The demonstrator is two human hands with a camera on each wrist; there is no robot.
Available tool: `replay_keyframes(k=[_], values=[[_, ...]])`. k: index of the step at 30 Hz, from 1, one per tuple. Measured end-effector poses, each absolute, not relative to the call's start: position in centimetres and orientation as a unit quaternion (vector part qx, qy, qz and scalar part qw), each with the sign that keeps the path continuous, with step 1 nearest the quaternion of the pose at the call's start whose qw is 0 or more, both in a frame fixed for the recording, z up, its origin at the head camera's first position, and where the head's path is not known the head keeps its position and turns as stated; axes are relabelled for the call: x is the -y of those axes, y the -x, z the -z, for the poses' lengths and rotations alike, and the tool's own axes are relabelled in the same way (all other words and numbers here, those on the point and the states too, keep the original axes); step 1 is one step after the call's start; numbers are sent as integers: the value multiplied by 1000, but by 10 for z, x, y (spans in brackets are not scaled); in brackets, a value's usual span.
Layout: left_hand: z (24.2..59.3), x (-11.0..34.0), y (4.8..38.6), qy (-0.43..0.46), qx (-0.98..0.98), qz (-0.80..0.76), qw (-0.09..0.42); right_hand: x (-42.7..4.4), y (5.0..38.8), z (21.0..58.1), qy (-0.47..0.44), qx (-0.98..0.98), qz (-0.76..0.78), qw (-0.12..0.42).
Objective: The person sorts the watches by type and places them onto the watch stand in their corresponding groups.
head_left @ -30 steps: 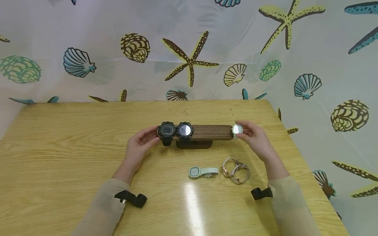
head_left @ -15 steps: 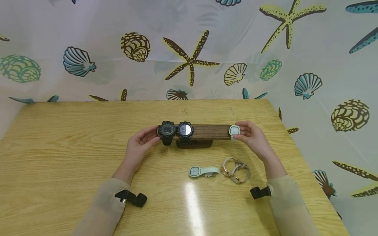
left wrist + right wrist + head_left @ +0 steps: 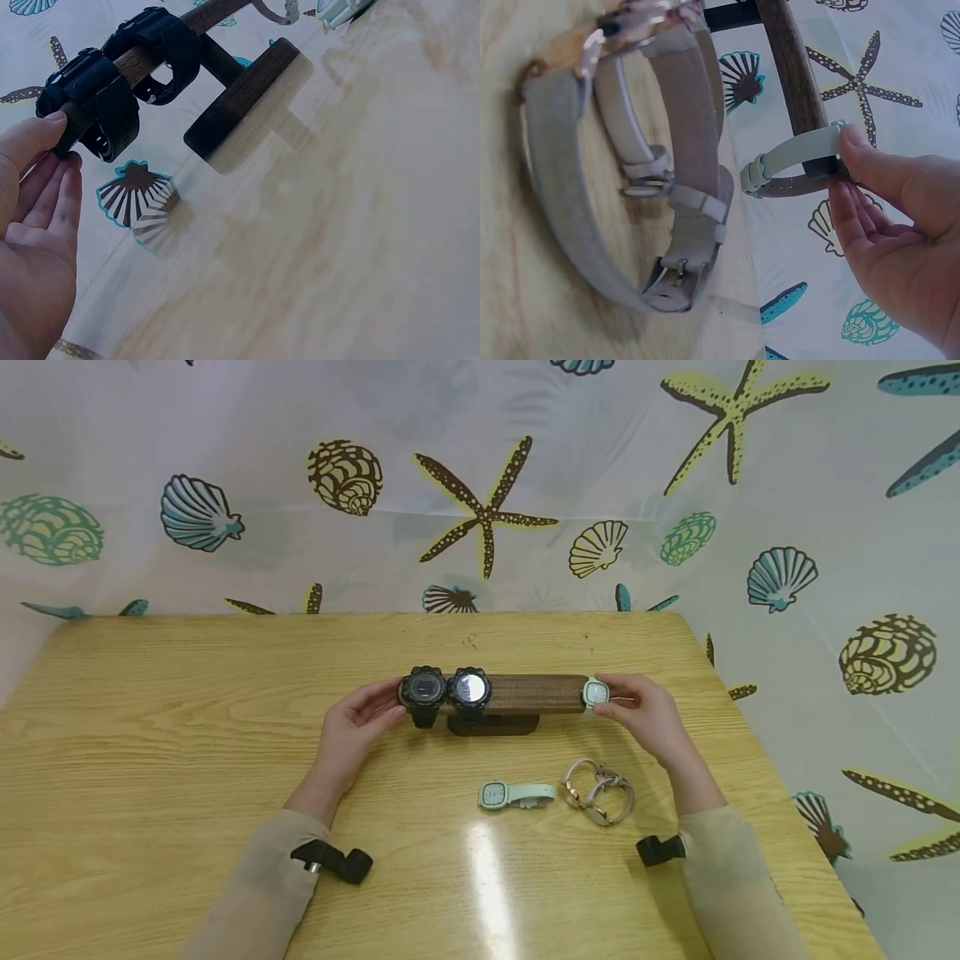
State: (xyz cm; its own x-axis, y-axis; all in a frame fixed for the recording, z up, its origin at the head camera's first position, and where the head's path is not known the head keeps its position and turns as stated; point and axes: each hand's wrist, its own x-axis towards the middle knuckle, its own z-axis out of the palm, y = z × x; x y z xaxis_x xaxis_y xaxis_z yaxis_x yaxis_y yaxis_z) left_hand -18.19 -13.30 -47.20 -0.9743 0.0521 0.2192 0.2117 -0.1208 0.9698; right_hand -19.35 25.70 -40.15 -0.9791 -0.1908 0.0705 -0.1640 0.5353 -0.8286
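Here, the mint watch rings the bar at the right hand, which pinches it. Likely light and soft-strapped, it is best held by its case edges. The left hand pinches the bar's opposite end, beside a black watch.

Looks forward and down over the desk from the head; from either wrist, faces the stand closer up, shared by all: eleven o'clock left, one right.
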Motion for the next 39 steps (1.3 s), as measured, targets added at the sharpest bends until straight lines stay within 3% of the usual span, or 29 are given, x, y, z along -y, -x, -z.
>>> replay_keyframes(k=[19,39], values=[[474,133,183,98,652,750,57,-266,196,408,161,-892,423,17],[473,134,181,95,656,747,55,-245,202,392,262,-925,273,-44]])
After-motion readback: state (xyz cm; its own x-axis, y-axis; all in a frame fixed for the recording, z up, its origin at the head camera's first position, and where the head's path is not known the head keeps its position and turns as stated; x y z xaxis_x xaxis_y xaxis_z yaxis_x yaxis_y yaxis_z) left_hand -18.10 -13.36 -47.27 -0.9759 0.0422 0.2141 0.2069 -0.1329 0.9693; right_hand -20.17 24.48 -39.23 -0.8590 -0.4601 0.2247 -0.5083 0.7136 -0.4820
